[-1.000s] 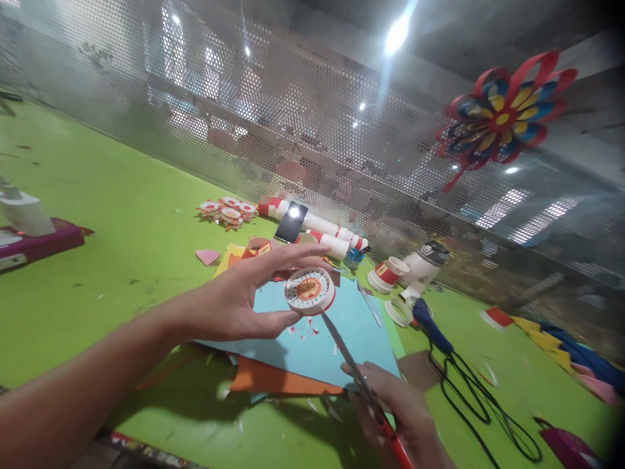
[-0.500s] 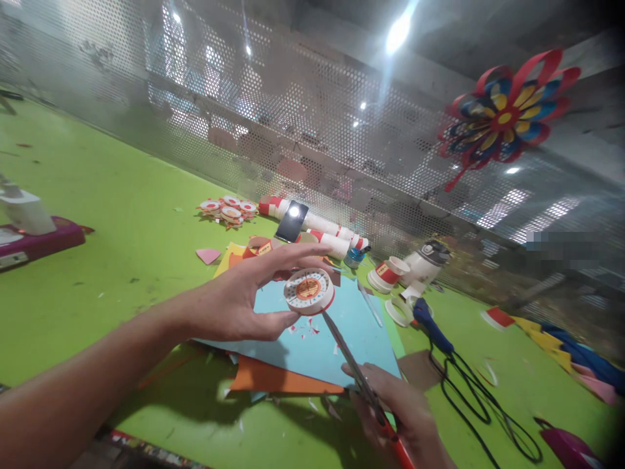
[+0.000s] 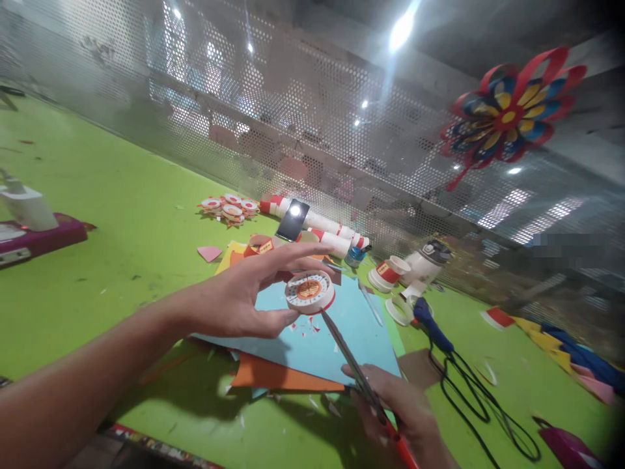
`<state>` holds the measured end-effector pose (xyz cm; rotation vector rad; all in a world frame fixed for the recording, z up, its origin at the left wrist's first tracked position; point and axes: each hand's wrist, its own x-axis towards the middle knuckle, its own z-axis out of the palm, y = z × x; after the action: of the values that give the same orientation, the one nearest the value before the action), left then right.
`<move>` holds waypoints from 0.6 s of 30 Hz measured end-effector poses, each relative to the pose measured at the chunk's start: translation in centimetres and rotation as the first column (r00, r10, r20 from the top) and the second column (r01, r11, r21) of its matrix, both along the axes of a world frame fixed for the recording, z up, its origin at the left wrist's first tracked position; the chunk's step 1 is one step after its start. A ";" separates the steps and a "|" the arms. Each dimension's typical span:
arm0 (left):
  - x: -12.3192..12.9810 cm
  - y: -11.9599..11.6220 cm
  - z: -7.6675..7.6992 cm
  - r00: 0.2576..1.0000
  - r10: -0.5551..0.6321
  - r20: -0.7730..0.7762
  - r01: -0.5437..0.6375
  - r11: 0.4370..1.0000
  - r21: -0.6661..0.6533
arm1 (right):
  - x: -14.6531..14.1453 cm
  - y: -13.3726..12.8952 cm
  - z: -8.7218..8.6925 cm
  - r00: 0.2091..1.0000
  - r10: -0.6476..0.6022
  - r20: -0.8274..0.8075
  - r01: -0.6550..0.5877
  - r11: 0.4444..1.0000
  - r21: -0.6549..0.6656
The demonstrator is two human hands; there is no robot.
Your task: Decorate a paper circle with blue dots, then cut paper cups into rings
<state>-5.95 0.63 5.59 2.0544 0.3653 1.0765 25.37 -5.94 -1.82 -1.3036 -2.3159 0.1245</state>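
Between thumb and fingers, my left hand point(image 3: 254, 293) grips a round white paper disc point(image 3: 309, 292) with a thick rim, a red lower edge and an orange and blue pattern on its face. My right hand point(image 3: 398, 407) is closed around red-handled scissors point(image 3: 359, 374), whose blades point up and left. The tip of the blades meets the disc's lower rim, or lies just in front of it. Beneath both hands is a light blue paper sheet point(image 3: 288, 352) with small red scraps on it, and an orange sheet point(image 3: 278, 374) sticks out from under that.
Behind lie white and red paper tubes point(image 3: 332, 225), a phone point(image 3: 293, 220) and a cluster of small decorated discs point(image 3: 229, 208). Rightward are a blue-handled tool point(image 3: 433, 326) with a black cord and a white jar point(image 3: 424, 264). A purple power strip point(image 3: 58, 234) sits left.
Almost nothing differs. The view has shifted very slightly; both hands, the disc and the scissors keep the same positions relative to each other.
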 end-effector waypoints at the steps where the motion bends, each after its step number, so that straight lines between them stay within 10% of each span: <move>1: 0.0 0.0 0.0 1.000 0.000 0.003 0.000 1.000 -0.008 | 0.2 0.1 0.1 1.000 0.018 -0.011 -0.018 1.000 -0.023; 18: -0.3 -0.3 0.6 0.997 0.070 -0.035 -0.072 0.996 -0.060 | 0.3 1.2 1.1 0.980 0.185 -0.071 -0.186 0.983 0.000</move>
<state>-6.30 0.36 6.22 2.0202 0.4851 1.0613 25.70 -4.72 -0.77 -1.0667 -2.3745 0.2357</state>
